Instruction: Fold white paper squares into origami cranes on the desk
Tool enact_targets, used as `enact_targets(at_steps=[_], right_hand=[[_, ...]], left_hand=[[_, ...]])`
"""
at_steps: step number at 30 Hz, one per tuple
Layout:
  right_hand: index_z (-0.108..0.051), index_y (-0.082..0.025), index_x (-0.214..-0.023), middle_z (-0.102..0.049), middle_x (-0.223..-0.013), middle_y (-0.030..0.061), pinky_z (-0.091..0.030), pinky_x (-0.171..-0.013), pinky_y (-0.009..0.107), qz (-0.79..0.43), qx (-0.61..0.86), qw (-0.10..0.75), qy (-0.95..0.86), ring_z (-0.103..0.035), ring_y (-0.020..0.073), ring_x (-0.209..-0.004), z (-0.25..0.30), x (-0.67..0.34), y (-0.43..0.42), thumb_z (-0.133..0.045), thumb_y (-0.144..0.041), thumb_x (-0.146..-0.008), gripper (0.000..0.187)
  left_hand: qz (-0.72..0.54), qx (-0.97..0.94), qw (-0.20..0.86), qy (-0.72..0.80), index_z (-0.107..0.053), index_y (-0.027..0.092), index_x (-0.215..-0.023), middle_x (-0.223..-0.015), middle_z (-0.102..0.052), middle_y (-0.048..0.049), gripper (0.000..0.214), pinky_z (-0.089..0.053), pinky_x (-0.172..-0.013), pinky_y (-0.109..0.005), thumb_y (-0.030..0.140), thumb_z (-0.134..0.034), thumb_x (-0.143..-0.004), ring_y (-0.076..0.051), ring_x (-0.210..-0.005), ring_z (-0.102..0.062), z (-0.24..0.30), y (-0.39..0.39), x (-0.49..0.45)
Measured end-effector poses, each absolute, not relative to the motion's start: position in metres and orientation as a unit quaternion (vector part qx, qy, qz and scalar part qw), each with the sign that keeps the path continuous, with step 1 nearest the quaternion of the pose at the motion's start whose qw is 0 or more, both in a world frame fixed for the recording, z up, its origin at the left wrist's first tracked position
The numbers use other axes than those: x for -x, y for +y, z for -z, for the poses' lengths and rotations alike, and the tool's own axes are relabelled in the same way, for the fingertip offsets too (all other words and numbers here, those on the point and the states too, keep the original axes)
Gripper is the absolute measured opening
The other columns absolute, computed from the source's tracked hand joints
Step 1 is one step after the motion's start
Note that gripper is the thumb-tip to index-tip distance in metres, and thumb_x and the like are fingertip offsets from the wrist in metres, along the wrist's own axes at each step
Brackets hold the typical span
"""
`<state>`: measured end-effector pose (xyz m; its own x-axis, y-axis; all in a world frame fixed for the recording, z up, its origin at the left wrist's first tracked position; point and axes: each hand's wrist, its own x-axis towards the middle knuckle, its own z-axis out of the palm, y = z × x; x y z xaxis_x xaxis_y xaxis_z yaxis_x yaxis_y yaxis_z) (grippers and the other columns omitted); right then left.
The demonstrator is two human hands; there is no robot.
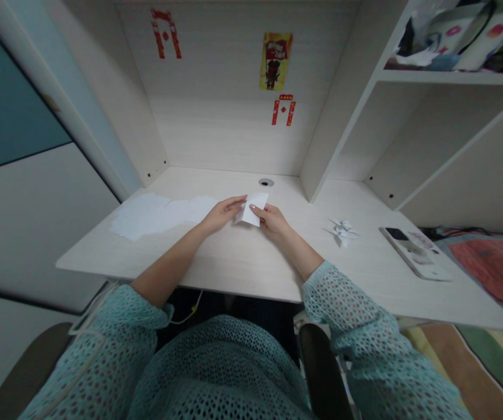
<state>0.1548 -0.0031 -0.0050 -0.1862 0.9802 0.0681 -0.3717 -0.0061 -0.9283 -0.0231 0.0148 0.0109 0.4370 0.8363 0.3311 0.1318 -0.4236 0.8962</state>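
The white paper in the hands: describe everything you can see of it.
The white paper is a small, plain piece that looks thin and is folded, with a bright, flat face on the right and a narrower, shaded part on the left. It is tilted above the desk. The left hand holds its left side; the right hand grips its right side, thumb on the bright face. Whether its lower edge touches the desk is unclear.

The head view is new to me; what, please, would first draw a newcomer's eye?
The folded white paper in the left hand and right hand, over the desk, likely stands out first. Next comes the yellow sticker on the back panel, then the turquoise sweater along the bottom.
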Motion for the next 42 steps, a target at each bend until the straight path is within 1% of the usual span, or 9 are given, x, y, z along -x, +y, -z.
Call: enact_targets(at_steps=[4,7,13,18,23,30,35,39,42], right_hand=[[-0.068,-0.017,-0.088,-0.071,-0.085,0.0067,-0.048,-0.074,0.032,-0.624,0.336,0.544,-0.449,-0.062,0.0174,-0.075,0.006,-0.155,-0.002,-0.080,-0.040,-0.055,0.042],[-0.068,-0.017,-0.086,-0.071,-0.085,0.0068,-0.048,-0.075,0.032,-0.619,0.341,0.547,-0.449,-0.062,0.0173,-0.075,0.008,-0.155,-0.001,-0.080,-0.040,-0.055,0.041],[-0.069,-0.015,-0.081,-0.071,-0.082,0.0069,-0.047,-0.070,0.030,-0.610,0.348,0.554,-0.448,-0.061,0.0155,-0.070,0.010,-0.156,0.000,-0.081,-0.040,-0.053,0.040],[-0.069,-0.015,-0.080,-0.070,-0.078,0.0061,-0.044,-0.062,0.027,-0.591,0.374,0.547,-0.460,-0.058,0.0143,-0.065,0.008,-0.154,-0.001,-0.080,-0.043,-0.052,0.041],[-0.071,-0.013,-0.080,-0.068,-0.074,0.0045,-0.034,-0.052,0.024,-0.555,0.419,0.520,-0.496,-0.050,0.0105,-0.058,0.006,-0.154,-0.005,-0.078,-0.044,-0.054,0.041],[-0.067,-0.013,-0.069,-0.062,-0.061,0.0008,-0.030,-0.051,0.024,-0.532,0.436,0.523,-0.504,-0.044,0.0085,-0.051,0.006,-0.152,-0.008,-0.078,-0.044,-0.052,0.037],[-0.068,-0.014,-0.073,-0.065,-0.064,0.0031,-0.031,-0.050,0.025,-0.493,0.442,0.534,-0.526,-0.047,0.0100,-0.051,0.010,-0.151,-0.006,-0.076,-0.045,-0.056,0.036],[-0.070,-0.015,-0.080,-0.070,-0.078,0.0068,-0.039,-0.056,0.027,-0.440,0.437,0.539,-0.570,-0.056,0.0149,-0.060,0.012,-0.151,-0.006,-0.073,-0.042,-0.061,0.034],[-0.071,-0.015,-0.080,-0.070,-0.073,0.0068,-0.039,-0.055,0.028,-0.358,0.470,0.523,-0.615,-0.057,0.0165,-0.060,0.010,-0.151,-0.009,-0.071,-0.044,-0.064,0.033]], left_hand=[[-0.389,-0.709,0.468,0.356,-0.053,0.018,-0.128,-0.119,-0.063,-0.0103,0.051,-0.047,-0.090,-0.036,0.034,-0.058,-0.080,-0.021,-0.101,-0.063,-0.011,0.015,0.024],[-0.394,-0.696,0.473,0.368,-0.057,0.017,-0.124,-0.113,-0.066,-0.0112,0.052,-0.048,-0.087,-0.037,0.036,-0.063,-0.076,-0.022,-0.094,-0.065,-0.007,0.019,0.026],[-0.425,-0.715,0.400,0.386,-0.069,0.018,-0.105,-0.111,-0.067,-0.0090,0.037,-0.043,-0.095,-0.037,0.037,-0.067,-0.073,-0.023,-0.101,-0.063,-0.002,0.023,0.027],[-0.442,-0.709,0.330,0.438,-0.073,0.021,-0.095,-0.103,-0.070,-0.0064,0.032,-0.047,-0.088,-0.035,0.044,-0.064,-0.075,-0.023,-0.095,-0.065,-0.003,0.020,0.026],[-0.464,-0.691,0.294,0.470,-0.073,0.022,-0.095,-0.101,-0.071,-0.0054,0.032,-0.048,-0.085,-0.034,0.046,-0.063,-0.075,-0.023,-0.095,-0.065,0.000,0.024,0.029],[-0.442,-0.734,0.315,0.408,-0.070,0.020,-0.104,-0.108,-0.068,-0.0064,0.036,-0.047,-0.088,-0.035,0.044,-0.057,-0.080,-0.023,-0.098,-0.064,0.001,0.020,0.024],[-0.446,-0.729,0.321,0.409,-0.069,0.019,-0.107,-0.110,-0.068,-0.0054,0.039,-0.045,-0.093,-0.034,0.045,-0.051,-0.084,-0.022,-0.103,-0.062,-0.004,0.013,0.019],[-0.464,-0.704,0.326,0.428,-0.071,0.018,-0.102,-0.106,-0.069,-0.0068,0.040,-0.049,-0.086,-0.034,0.047,-0.060,-0.078,-0.023,-0.096,-0.065,-0.008,0.006,0.017],[-0.479,-0.702,0.295,0.436,-0.071,0.020,-0.100,-0.104,-0.070,-0.0065,0.035,-0.049,-0.088,-0.034,0.044,-0.064,-0.076,-0.023,-0.096,-0.065,-0.011,0.003,0.017]])
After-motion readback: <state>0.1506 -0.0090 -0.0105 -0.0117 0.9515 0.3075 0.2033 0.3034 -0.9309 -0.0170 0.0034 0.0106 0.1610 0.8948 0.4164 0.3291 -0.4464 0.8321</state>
